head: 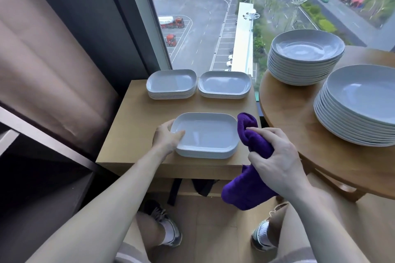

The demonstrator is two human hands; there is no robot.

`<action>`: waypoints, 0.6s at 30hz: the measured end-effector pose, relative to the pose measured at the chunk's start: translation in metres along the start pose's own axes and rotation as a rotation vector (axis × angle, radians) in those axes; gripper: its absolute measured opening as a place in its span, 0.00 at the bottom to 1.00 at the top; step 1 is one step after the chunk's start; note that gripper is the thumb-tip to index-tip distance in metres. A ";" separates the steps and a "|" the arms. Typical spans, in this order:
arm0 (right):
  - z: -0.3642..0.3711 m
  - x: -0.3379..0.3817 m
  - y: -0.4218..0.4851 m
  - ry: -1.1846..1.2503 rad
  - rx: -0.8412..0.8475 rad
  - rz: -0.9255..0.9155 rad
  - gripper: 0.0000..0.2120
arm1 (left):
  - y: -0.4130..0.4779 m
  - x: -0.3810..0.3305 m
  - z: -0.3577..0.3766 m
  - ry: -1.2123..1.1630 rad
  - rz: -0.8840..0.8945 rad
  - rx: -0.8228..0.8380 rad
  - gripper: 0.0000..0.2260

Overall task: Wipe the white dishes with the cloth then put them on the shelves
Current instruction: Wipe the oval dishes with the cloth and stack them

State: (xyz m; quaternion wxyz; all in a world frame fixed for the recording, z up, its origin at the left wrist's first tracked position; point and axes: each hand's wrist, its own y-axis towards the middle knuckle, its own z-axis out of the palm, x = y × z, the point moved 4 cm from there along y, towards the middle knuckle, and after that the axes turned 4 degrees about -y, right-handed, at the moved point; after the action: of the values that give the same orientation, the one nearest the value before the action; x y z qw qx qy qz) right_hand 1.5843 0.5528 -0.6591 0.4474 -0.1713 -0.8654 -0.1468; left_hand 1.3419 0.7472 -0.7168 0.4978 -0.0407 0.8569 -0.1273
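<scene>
The fingers (178, 134) of the left hand (165, 137) close on the left short rim of the top dish (206, 132), thumb lying just inside the lip and the others wrapped round the outer corner. I take that as a steadying hold, or the start of lifting it off for wiping. The right hand (275, 160) has its fingers bunched tight round the purple cloth (254, 141), one wad poking up beside the dish's right rim and the loose tail hanging below the desk edge, so the cloth looks ready to sweep in from that side. The top dish sits face up on the near stack (203, 153) of white rectangular dishes, close to the front edge of the wooden desk (128, 134). Its long axis runs left to right, parallel to that front edge, with the short ends towards each hand. Behind it, along the far edge by the window (192, 28), two more stacks (171, 83) (224, 83) of the same dishes stand side by side, turned the same way. To the right, a round desk (299, 130) carries two tall piles of round plates (305, 49) (363, 100). A dark shelf unit (32, 130) stands to the left, probably where the wiped dishes go.
</scene>
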 end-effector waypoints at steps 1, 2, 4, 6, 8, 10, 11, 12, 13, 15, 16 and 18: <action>0.001 -0.002 0.001 0.001 0.001 0.002 0.26 | 0.003 0.000 0.000 0.042 -0.009 -0.008 0.23; 0.002 -0.003 0.003 0.001 0.004 0.004 0.26 | 0.007 -0.002 -0.002 0.109 -0.019 -0.031 0.26; 0.004 -0.005 0.008 0.002 0.007 0.005 0.26 | 0.014 -0.011 -0.004 0.232 0.004 -0.095 0.29; 0.005 -0.007 0.015 0.015 0.001 0.012 0.25 | 0.024 -0.028 0.000 0.267 0.091 -0.131 0.23; 0.006 -0.009 0.022 0.032 -0.008 0.027 0.25 | 0.036 -0.046 0.010 0.258 0.124 -0.107 0.13; 0.006 -0.008 0.030 0.033 -0.016 0.032 0.25 | 0.054 -0.062 0.025 0.187 0.062 -0.061 0.06; 0.006 -0.008 0.035 0.032 -0.019 0.032 0.25 | 0.063 -0.070 0.034 0.155 0.026 -0.042 0.06; 0.005 -0.009 0.039 0.029 -0.020 0.029 0.25 | 0.073 -0.077 0.043 0.151 0.000 -0.027 0.10; 0.003 -0.009 0.044 0.027 -0.020 0.026 0.26 | 0.082 -0.082 0.052 0.169 -0.016 -0.011 0.13; 0.000 -0.010 0.053 0.017 -0.019 0.029 0.26 | 0.100 -0.092 0.069 0.199 -0.052 0.014 0.11; -0.002 -0.011 0.057 0.013 -0.023 0.031 0.26 | 0.108 -0.095 0.075 0.186 -0.068 0.022 0.11; -0.009 -0.013 0.065 0.002 -0.040 0.031 0.26 | 0.125 -0.098 0.087 0.139 -0.093 0.033 0.12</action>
State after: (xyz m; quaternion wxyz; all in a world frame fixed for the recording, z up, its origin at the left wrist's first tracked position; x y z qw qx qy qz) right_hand 1.6257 0.6053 -0.6587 0.4471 -0.1935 -0.8590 -0.1574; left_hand 1.4732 0.8716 -0.7078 0.4314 -0.0633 0.8843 -0.1668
